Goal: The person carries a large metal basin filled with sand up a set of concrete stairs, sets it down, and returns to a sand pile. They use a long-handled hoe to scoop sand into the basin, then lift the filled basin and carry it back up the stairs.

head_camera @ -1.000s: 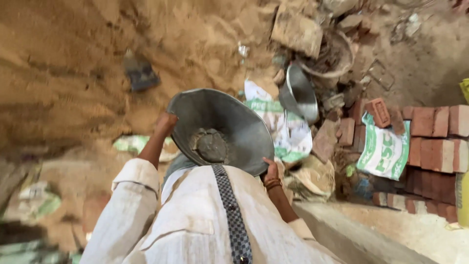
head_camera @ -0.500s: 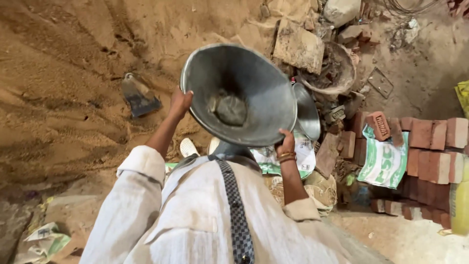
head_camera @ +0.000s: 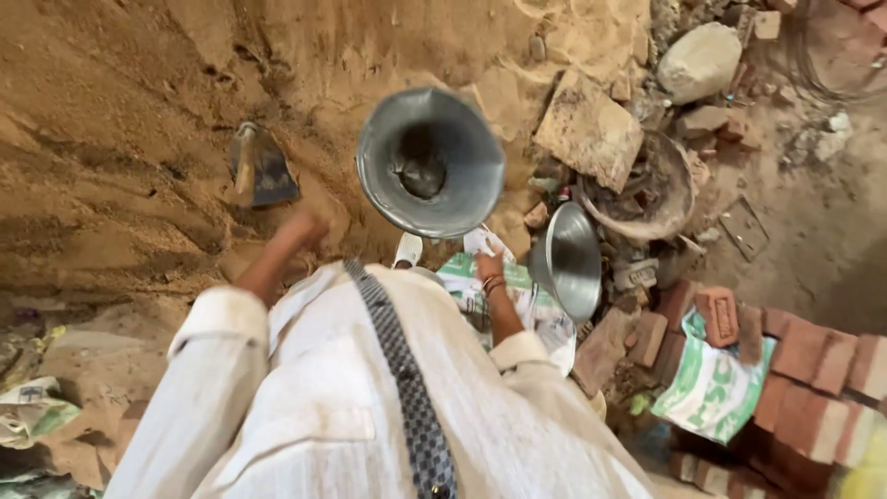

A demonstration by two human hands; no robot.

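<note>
A metal pan (head_camera: 431, 163) is hanging in the air over the sand heap (head_camera: 120, 120), mouth facing the camera, with neither hand touching it. The left hand (head_camera: 300, 226) is lying blurred just below the pan's rim, and whether its fingers are spread or curled cannot be told. The right hand (head_camera: 488, 265) is sitting under the pan's lower edge, fingers loosely apart, gripping nothing. A second pan (head_camera: 566, 261) is resting beside a printed sack (head_camera: 504, 300). A hoe (head_camera: 261, 166) is lying on the sand, and bricks (head_camera: 813, 365) are stacked at right.
</note>
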